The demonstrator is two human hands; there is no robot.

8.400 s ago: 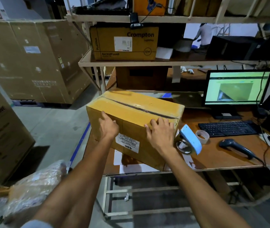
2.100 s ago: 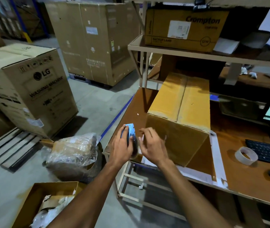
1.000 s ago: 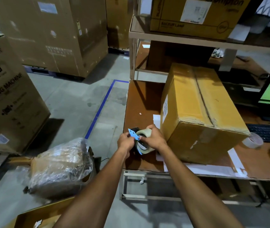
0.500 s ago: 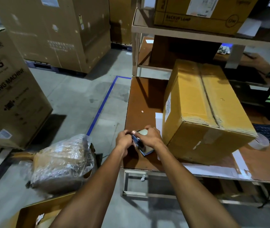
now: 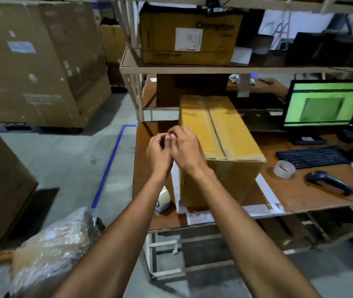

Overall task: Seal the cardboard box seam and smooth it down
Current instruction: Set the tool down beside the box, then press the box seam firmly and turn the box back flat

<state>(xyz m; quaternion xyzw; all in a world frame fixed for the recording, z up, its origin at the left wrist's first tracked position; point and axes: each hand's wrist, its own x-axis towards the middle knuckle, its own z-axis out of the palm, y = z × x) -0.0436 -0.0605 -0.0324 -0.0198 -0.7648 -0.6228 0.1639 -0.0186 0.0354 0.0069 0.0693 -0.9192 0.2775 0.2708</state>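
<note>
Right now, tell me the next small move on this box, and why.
Probably carry both hands across to the near end of the seam. The left hand and right hand are pinched together beside the cardboard box, perhaps on a tape end, though blur hides it. The tape dispenser lies on the table.

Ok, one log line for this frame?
left hand and right hand: together, fingers pinched | tape dispenser: on table | box seam: untaped
</note>
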